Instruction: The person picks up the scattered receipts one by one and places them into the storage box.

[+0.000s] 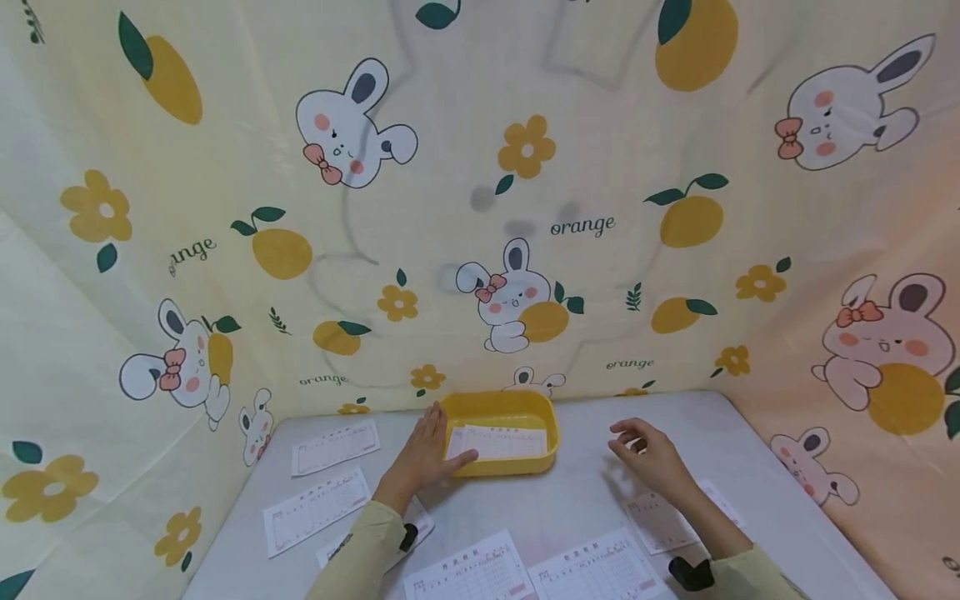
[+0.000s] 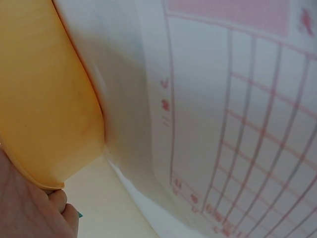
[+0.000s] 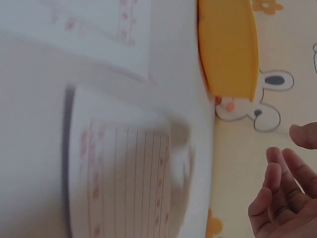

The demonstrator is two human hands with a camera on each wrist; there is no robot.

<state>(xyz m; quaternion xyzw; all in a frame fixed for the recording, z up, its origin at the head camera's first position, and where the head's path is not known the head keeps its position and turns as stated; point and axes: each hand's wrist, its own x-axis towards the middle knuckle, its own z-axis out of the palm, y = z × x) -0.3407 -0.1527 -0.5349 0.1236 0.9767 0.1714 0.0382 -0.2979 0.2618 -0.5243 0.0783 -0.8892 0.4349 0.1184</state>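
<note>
A shallow yellow plastic tray point(image 1: 498, 467) stands at the back of the table, with printed paper forms point(image 1: 506, 443) lying in it. My left hand point(image 1: 423, 454) rests along the tray's left side, fingers straight and thumb stretched over its near left corner. The left wrist view has the yellow wall of the tray point(image 2: 47, 94) with the fingers at its rim. To the right of the tray, my right hand point(image 1: 648, 454) hovers over the table with loosely bent fingers and holds nothing. Below it lies a form with red print point(image 3: 129, 183).
Several more forms lie on the white table point(image 1: 585, 450): one at the back left point(image 1: 335, 447), one at the left point(image 1: 317, 511), and two side by side in front. Another form point(image 1: 416, 521) is partly under the left forearm. A fruit-and-rabbit patterned curtain point(image 1: 450, 208) surrounds the table.
</note>
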